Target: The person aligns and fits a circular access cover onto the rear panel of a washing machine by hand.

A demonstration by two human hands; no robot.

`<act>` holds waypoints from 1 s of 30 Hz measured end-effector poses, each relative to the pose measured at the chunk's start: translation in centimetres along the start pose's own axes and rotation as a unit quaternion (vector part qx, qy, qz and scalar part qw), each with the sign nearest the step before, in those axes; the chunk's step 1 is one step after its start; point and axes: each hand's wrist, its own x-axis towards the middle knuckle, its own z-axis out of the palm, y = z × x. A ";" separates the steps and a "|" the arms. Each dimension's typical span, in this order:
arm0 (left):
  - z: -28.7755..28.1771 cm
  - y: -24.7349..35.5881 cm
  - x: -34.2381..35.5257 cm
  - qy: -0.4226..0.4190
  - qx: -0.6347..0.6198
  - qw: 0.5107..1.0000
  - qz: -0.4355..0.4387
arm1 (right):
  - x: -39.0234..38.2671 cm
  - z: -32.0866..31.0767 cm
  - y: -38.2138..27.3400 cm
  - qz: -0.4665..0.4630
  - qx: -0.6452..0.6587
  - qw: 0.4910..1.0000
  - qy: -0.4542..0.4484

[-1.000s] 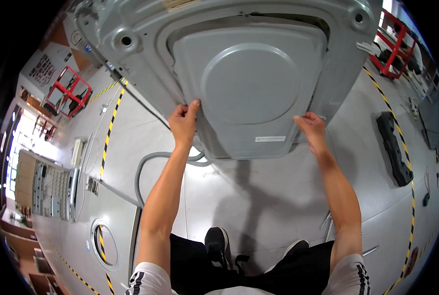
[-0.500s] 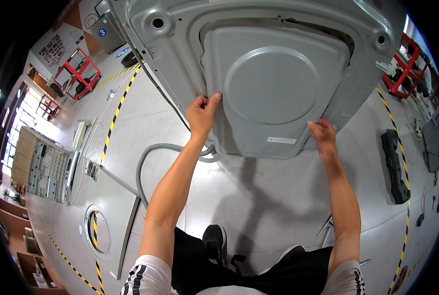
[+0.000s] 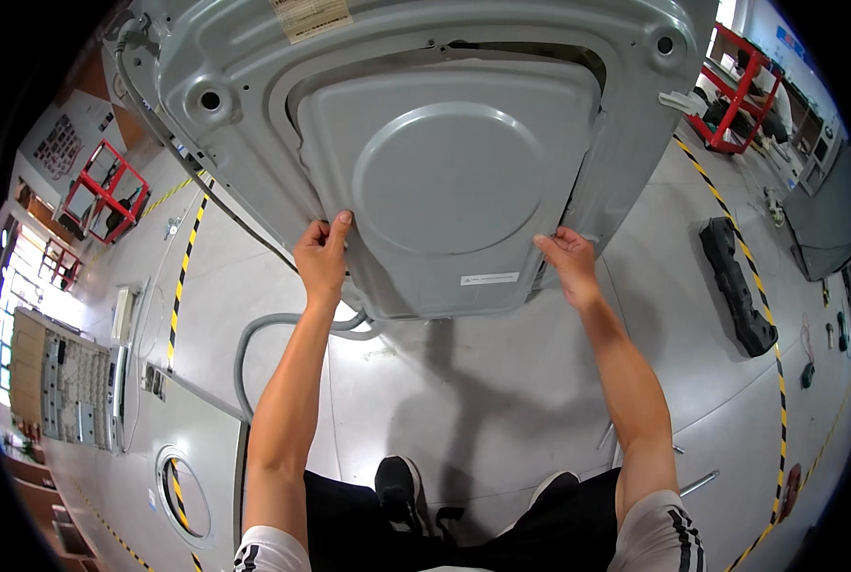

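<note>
In front of me stands a grey metal washing machine cabinet (image 3: 223, 143), its back toward me. A grey back cover panel (image 3: 444, 181) with a raised ring and a small white label lies over the cabinet's opening. Along the panel's top, a dark gap shows, widest at the right. My left hand (image 3: 323, 264) grips the panel's left edge, thumb on its face and fingers curled behind. On the lower right edge, my right hand (image 3: 569, 263) pinches the panel between thumb and fingers. The fingertips behind the panel are hidden.
A grey hose (image 3: 244, 353) curves over the floor beside the cabinet. A front panel with a round hole (image 3: 206, 429) lies at left. Farther right are a black elongated part (image 3: 735, 286) and a red cart (image 3: 730, 95). A metal tool (image 3: 700, 482) lies near my right foot.
The whole view has shifted, so the cabinet, panel and hands sit farther left in the picture. Both hands keep their hold on the panel's edges.
</note>
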 end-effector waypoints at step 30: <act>0.1 -0.7 -0.4 -0.014 0.002 1.000 -0.007 | -0.9 0.6 2.2 -0.012 0.029 0.999 0.009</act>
